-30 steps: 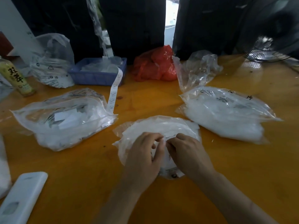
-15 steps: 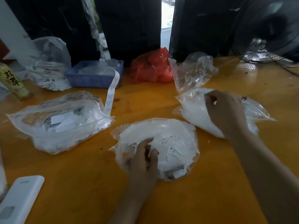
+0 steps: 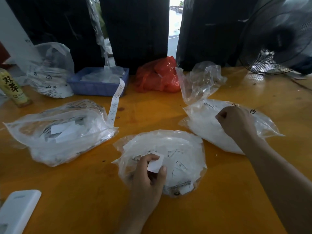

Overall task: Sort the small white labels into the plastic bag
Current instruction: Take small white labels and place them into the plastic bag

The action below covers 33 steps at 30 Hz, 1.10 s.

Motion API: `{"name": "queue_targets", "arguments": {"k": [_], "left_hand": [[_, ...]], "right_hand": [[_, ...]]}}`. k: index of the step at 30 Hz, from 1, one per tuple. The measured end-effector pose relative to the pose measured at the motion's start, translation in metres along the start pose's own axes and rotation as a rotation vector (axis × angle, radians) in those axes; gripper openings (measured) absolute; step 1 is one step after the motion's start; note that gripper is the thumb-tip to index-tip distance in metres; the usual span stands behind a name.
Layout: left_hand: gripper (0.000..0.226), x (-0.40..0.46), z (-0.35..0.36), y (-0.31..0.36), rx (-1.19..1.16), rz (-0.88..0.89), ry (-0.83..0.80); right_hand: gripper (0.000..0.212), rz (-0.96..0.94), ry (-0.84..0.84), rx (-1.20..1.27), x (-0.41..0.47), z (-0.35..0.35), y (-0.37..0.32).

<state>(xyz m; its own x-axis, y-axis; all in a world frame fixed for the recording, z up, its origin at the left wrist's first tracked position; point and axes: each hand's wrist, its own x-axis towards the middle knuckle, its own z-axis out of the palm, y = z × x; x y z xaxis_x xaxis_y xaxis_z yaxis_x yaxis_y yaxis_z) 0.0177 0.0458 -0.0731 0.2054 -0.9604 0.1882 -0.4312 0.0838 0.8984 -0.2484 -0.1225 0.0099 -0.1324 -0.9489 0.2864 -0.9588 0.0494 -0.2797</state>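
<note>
While left hand [image 3: 146, 179] keeps pinching label [image 3: 155, 163], right hand [image 3: 235, 123] stays over right bag [image 3: 202, 122]

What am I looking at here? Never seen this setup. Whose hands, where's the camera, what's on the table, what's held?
No robot: a person works with bare hands, filmed by one wide-angle camera worn on the head, looking down.

The left hand pinches a small white label over the near clear bag of labels. The right hand, fingers curled, is at the right bag of white labels; whether its grip holds anything cannot be seen.

On the orange table also lie a left bag of labels, a blue tray with a label strip, a red bag and a bottle.
</note>
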Motion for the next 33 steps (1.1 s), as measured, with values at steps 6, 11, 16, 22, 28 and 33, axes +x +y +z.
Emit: {"name": "queue_targets", "arguments": {"k": [6, 11, 16, 22, 28, 33], "left_hand": [[0.035, -0.002, -0.001, 0.002, -0.106, -0.081, -0.018], [0.040, -0.004, -0.002, 0.003, -0.282, -0.177, 0.045], [0.038, -0.003, 0.000, 0.003, -0.290, -0.148, 0.040], [0.036, -0.002, -0.001, 0.003, -0.269, -0.134, 0.020], [0.037, -0.002, -0.001, 0.000, -0.267, -0.116, 0.006], [0.038, -0.002, -0.002, 0.000, -0.270, -0.117, -0.002]], "right_hand": [[0.005, 0.092, 0.149, 0.269, -0.005, -0.011, 0.002], [0.034, 0.206, 0.076, 0.468, -0.011, -0.009, 0.008], [0.015, 0.152, 0.023, 0.360, -0.012, -0.011, 0.012], [0.056, 0.036, 0.068, 0.053, -0.016, -0.018, 0.016], [0.066, 0.009, 0.109, 0.003, -0.017, -0.017, 0.020], [0.053, 0.105, 0.199, 0.287, -0.013, -0.024, 0.018]]}}
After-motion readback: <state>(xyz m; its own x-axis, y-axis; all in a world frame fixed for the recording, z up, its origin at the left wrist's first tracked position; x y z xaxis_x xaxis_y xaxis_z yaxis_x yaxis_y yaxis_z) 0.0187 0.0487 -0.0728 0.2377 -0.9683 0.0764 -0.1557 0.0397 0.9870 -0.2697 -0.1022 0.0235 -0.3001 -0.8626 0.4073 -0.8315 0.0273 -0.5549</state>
